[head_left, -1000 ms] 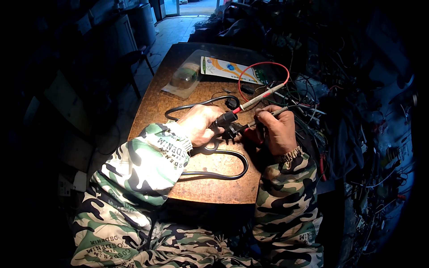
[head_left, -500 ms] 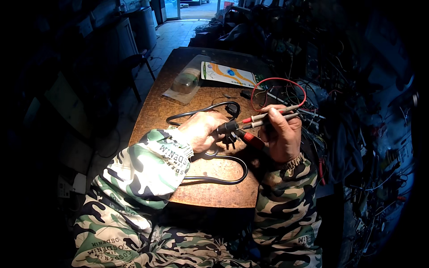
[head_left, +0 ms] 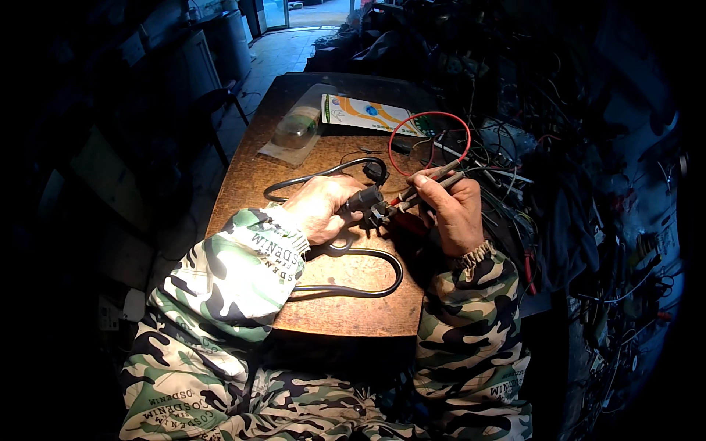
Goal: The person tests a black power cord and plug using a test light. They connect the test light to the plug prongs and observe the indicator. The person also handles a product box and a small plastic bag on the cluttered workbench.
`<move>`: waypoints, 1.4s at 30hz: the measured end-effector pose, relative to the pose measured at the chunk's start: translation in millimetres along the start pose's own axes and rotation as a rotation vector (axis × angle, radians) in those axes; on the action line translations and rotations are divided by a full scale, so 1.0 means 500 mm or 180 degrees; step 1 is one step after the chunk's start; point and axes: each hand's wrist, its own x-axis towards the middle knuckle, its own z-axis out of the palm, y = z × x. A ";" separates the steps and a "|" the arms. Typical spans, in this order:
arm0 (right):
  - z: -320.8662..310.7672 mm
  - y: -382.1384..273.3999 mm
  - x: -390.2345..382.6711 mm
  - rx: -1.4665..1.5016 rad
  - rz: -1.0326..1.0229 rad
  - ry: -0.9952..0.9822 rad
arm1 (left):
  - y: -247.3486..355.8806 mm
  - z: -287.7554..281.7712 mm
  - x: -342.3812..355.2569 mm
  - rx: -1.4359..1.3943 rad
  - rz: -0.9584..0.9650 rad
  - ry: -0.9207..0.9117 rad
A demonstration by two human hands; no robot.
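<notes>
Head view, looking down on a wooden surface (head_left: 323,309) in a dim, cluttered workshop. The left hand (head_left: 322,207) is closed around a black plug (head_left: 365,198), gripping its body so that the metal pins point to the person's right, toward the other hand. The black cord (head_left: 368,283) runs from the plug back under the left wrist, loops across the near part of the surface and curves round to a second black connector (head_left: 376,172) lying just beyond the left hand. The right hand (head_left: 454,213) is pressed shut on two thin test probes (head_left: 430,184), held side by side like pencils; their long axes run from upper right to lower left, with the tips meeting the plug's pins between the two hands. Whether each tip actually touches a pin is too small to tell. A red lead (head_left: 430,117) arcs up from the probes in a wide loop above the right hand. The key relation: the plug lies directly left of the probe tips, its pins facing them, so the two hands work nose to nose in the middle of the surface, the left hand steadying, the right hand nearer the tangle of wires (head_left: 515,147) at the right edge. Farther away lie a clear plastic blister pack (head_left: 294,131) and a printed card (head_left: 368,114).
</notes>
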 end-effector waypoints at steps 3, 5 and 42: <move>0.002 0.000 0.002 -0.0026 0.0008 -0.0102 | 0.009 -0.011 -0.011 0.0045 -0.0106 0.0000; -0.003 0.003 0.002 0.0073 -0.0029 -0.0079 | 0.004 -0.004 -0.006 -0.0018 0.0020 0.0045; 0.142 0.112 0.331 -0.5193 -0.2327 -0.0633 | 0.062 0.003 -0.034 0.0974 0.0081 0.1781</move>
